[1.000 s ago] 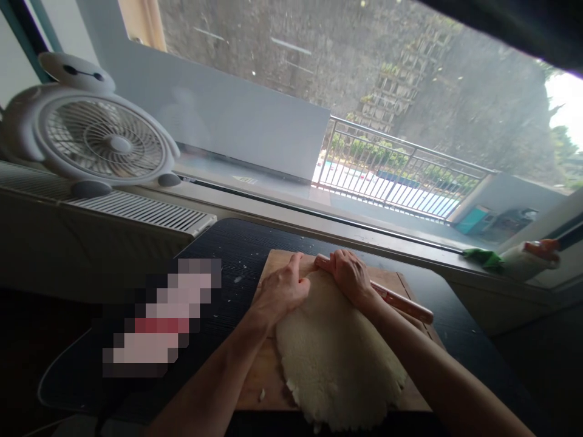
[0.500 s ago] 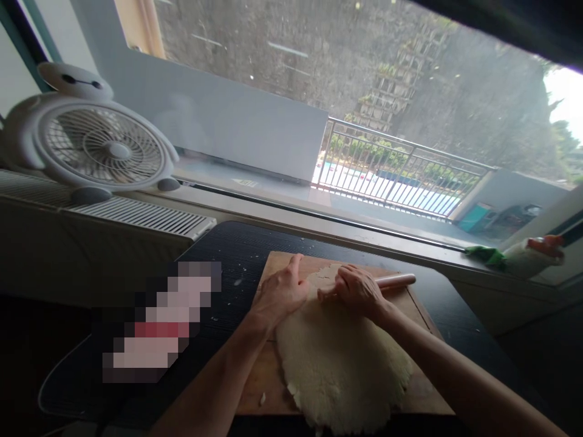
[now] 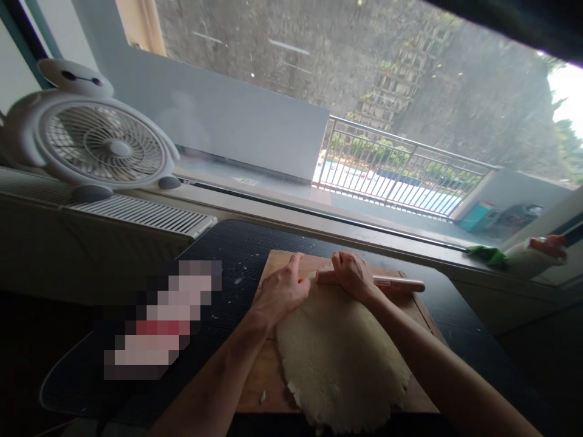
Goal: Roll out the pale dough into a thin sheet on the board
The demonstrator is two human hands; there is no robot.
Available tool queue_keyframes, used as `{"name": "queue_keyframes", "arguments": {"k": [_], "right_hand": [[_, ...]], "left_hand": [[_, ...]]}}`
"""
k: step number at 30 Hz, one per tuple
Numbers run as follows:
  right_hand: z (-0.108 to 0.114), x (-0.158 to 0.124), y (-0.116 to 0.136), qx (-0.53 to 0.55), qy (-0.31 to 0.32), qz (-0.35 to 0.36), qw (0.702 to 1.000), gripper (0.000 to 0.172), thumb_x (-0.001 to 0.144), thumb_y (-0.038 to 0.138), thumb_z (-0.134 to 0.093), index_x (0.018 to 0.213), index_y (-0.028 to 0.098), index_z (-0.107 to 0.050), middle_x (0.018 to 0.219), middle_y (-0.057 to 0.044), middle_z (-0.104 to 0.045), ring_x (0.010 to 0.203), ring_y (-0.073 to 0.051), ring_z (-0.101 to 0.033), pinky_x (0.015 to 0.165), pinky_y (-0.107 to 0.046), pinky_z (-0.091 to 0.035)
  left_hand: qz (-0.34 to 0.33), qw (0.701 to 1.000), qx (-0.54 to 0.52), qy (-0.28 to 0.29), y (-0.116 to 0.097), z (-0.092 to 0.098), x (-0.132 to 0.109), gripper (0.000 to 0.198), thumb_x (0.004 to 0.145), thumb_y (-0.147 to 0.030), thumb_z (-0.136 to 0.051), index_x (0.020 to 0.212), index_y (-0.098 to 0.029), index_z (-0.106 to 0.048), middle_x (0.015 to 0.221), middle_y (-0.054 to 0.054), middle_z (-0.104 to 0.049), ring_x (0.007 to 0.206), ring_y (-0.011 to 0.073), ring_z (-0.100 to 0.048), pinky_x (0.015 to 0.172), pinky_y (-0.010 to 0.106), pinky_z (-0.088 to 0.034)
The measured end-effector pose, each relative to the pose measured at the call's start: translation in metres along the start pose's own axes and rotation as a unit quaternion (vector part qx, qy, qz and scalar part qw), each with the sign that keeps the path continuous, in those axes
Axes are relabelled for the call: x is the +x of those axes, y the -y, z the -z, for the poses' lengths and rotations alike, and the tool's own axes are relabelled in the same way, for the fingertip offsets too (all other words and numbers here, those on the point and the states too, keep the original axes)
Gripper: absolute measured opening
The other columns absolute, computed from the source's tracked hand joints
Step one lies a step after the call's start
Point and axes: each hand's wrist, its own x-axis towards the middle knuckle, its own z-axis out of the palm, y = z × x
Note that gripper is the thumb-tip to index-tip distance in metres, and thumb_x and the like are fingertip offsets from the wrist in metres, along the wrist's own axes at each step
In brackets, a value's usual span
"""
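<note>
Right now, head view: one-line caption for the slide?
Both hands, left hand and right hand, press a rolling pin on dough on a wooden board.

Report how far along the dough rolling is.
Done: the dough is already a wide, thin sheet covering most of the wooden board. In hand: the right hand presses the rolling pin at the far edge; the left hand rests beside it. Left: the edges look ragged and uneven.
</note>
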Motion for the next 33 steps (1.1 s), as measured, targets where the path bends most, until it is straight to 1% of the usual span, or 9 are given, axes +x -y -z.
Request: {"name": "queue_keyframes", "arguments": {"k": [5,9,12,16,19,24,27,30,33], "right_hand": [[-0.005,-0.025,-0.005,-0.001,-0.017,0.059,0.998,0.038,0.092,0.032,-0.025,0.074,0.02,-0.057,0.077,-0.003,-0.064,0.077,-0.015,-0.054,0.074,-0.025,-0.032],[-0.007,0.014,-0.007,0.001,0.017,-0.03,0.999,0.046,0.093,0.035,-0.02,0.08,0.019,-0.06,0.084,-0.008,-0.065,0.077,-0.016,-0.056,0.071,-0.027,-0.034],[-0.003,0.037,-0.007,0.007,0.042,-0.046,0.998,0.042,0.092,0.033,-0.021,0.088,0.017,-0.06,0.09,-0.01,-0.063,0.08,-0.018,-0.055,0.07,-0.027,-0.034],[0.003,0.011,-0.002,0.017,0.058,0.006,0.998,0.035,0.091,0.035,-0.028,0.092,0.021,-0.059,0.095,-0.006,-0.06,0.088,-0.017,-0.051,0.075,-0.027,-0.034],[0.0,-0.006,-0.002,0.029,0.034,0.04,0.998,0.036,0.092,0.038,-0.024,0.1,0.026,-0.056,0.107,-0.004,-0.055,0.101,-0.019,-0.046,0.084,-0.032,-0.032],[-0.008,0.036,-0.019,0.039,0.031,-0.052,0.997,0.039,0.092,0.041,-0.024,0.104,0.019,-0.054,0.108,-0.01,-0.053,0.1,-0.02,-0.046,0.082,-0.032,-0.034],[-0.002,0.048,-0.032,0.043,0.032,-0.065,0.996,0.041,0.093,0.038,-0.022,0.097,0.016,-0.057,0.097,-0.011,-0.057,0.089,-0.018,-0.051,0.075,-0.028,-0.035],[0.008,0.021,-0.044,0.052,0.027,-0.051,0.997,0.044,0.094,0.04,-0.02,0.091,0.018,-0.058,0.086,-0.007,-0.06,0.076,-0.015,-0.053,0.068,-0.026,-0.035],[0.014,-0.021,-0.063,0.028,0.012,-0.036,0.999,0.047,0.094,0.043,-0.02,0.083,0.019,-0.058,0.076,-0.005,-0.061,0.068,-0.015,-0.053,0.064,-0.027,-0.033]], "left_hand": [[0.005,1.0,0.003,0.008,-0.002,0.002,-0.003,0.057,0.079,-0.031,-0.046,0.134,-0.021,-0.034,0.091,0.007,-0.066,0.083,0.0201,-0.062,0.067,0.024,-0.039],[0.017,1.0,0.013,0.016,-0.003,0.002,-0.002,0.057,0.078,-0.028,-0.046,0.134,-0.024,-0.033,0.095,0.007,-0.065,0.081,0.0193,-0.062,0.066,0.024,-0.039],[0.007,1.0,0.014,0.007,-0.002,0.001,0.0,0.057,0.078,-0.025,-0.045,0.133,-0.026,-0.034,0.1,0.006,-0.064,0.081,0.0192,-0.062,0.066,0.024,-0.04],[-0.006,1.0,0.025,-0.002,-0.002,0.0,-0.001,0.056,0.077,-0.024,-0.044,0.132,-0.024,-0.036,0.097,0.007,-0.065,0.08,0.0191,-0.061,0.066,0.025,-0.039],[-0.013,1.0,0.017,-0.006,-0.004,0.0,-0.003,0.055,0.077,-0.024,-0.044,0.131,-0.023,-0.038,0.09,0.006,-0.066,0.077,0.0185,-0.061,0.065,0.024,-0.039],[0.013,0.996,-0.093,-0.009,-0.001,0.003,0.002,0.053,0.076,-0.026,-0.046,0.129,-0.02,-0.041,0.091,0.005,-0.066,0.08,0.0168,-0.061,0.065,0.022,-0.041],[0.05,0.976,-0.211,0.034,0.002,0.007,0.015,0.052,0.077,-0.029,-0.045,0.127,-0.014,-0.042,0.088,0.006,-0.067,0.079,0.0149,-0.062,0.065,0.021,-0.044],[0.077,0.96,-0.255,0.086,-0.001,0.01,0.031,0.043,0.078,-0.034,-0.045,0.115,-0.013,-0.051,0.083,0.006,-0.068,0.07,0.014,-0.062,0.057,0.02,-0.044],[0.11,0.963,-0.222,0.108,-0.013,0.008,0.047,0.03,0.074,-0.036,-0.048,0.09,-0.013,-0.06,0.075,0.006,-0.065,0.056,0.0128,-0.058,0.047,0.02,-0.04]]}}
